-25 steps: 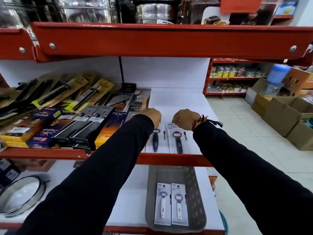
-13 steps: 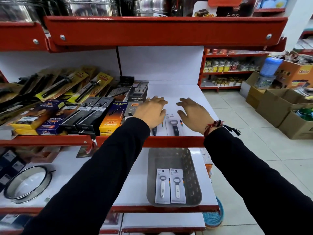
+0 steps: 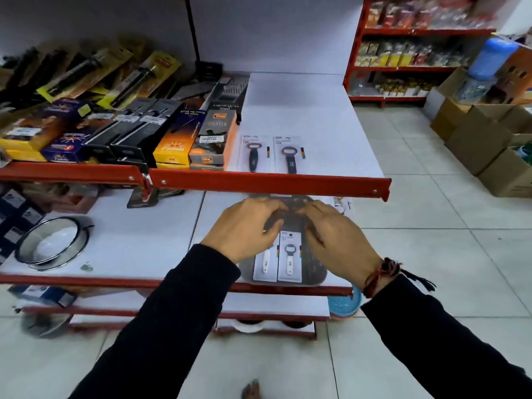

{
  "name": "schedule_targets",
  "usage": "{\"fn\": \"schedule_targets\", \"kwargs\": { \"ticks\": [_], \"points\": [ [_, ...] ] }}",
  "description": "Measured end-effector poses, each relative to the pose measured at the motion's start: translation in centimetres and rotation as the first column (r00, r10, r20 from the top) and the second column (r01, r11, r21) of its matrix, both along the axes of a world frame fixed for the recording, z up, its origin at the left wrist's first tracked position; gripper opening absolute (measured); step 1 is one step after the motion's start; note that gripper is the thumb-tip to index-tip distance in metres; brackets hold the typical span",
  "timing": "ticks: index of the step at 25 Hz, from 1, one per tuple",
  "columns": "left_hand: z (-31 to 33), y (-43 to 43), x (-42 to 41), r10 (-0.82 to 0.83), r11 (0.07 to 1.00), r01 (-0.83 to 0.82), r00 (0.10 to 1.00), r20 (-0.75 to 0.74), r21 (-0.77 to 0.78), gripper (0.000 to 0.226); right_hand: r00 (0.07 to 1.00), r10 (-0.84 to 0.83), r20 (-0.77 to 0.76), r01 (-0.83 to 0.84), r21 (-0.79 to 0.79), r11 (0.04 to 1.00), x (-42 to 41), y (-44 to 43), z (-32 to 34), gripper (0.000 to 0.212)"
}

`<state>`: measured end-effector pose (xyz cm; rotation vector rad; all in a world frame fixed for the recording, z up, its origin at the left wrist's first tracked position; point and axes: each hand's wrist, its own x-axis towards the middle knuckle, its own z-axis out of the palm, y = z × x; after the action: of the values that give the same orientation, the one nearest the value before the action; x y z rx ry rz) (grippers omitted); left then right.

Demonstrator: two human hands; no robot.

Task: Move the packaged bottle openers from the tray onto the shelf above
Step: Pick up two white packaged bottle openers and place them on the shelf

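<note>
Two packaged bottle openers with dark handles (image 3: 252, 153) (image 3: 290, 155) lie side by side on the white upper shelf (image 3: 316, 125), near its red front edge. Below, a grey perforated tray (image 3: 315, 269) holds two packaged openers with white handles (image 3: 265, 264) (image 3: 289, 259). My left hand (image 3: 244, 228) and my right hand (image 3: 336, 240) hover over the tray, fingers spread and curled downward, holding nothing. The left hand covers the top of the left package.
Boxed kitchen tools and graters (image 3: 178, 133) fill the upper shelf to the left. A round metal sieve (image 3: 50, 243) sits on the lower shelf at left. Cardboard boxes (image 3: 483, 139) stand on the tiled floor at right. A blue basket (image 3: 345, 305) peeks out below.
Both hands have left the dark-handled openers on the upper shelf and dropped down to the tray. The view has tilted downward.
</note>
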<state>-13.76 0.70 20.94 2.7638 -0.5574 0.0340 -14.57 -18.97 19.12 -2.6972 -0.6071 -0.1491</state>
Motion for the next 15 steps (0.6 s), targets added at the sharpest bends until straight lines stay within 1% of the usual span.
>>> {"fn": "schedule_targets", "kwargs": {
  "ticks": [5, 7, 9, 13, 15],
  "points": [
    [-8.3, -0.7, 3.4, 0.09, 0.99, -0.061, 0.97, -0.225, 0.131, 0.033, 0.97, -0.064, -0.233, 0.027, -0.159, 0.987, 4.2, 0.8, -7.5, 0.041],
    [-11.6, -1.0, 5.7, 0.119, 0.98, -0.067, 0.952, -0.281, 0.188, 0.035, 0.947, -0.099, -0.306, 0.038, -0.2, 0.979, 6.9, 0.8, -10.1, 0.042],
    [-14.4, -1.4, 8.5, 0.116, 0.969, -0.038, 0.943, -0.312, 0.245, 0.038, 0.912, -0.156, -0.379, 0.076, -0.218, 0.973, 9.8, 0.7, -12.5, 0.041],
    [-19.3, -2.2, 13.8, 0.122, 0.939, 0.023, 0.911, -0.393, 0.344, 0.048, 0.844, -0.243, -0.478, 0.101, -0.303, 0.948, 14.8, 0.8, -17.7, 0.039],
    [-21.6, -2.5, 15.5, 0.132, 0.923, 0.047, 0.895, -0.427, 0.382, 0.047, 0.829, -0.296, -0.475, 0.138, -0.338, 0.931, 16.0, 1.4, -19.7, 0.035]
  ]
}}
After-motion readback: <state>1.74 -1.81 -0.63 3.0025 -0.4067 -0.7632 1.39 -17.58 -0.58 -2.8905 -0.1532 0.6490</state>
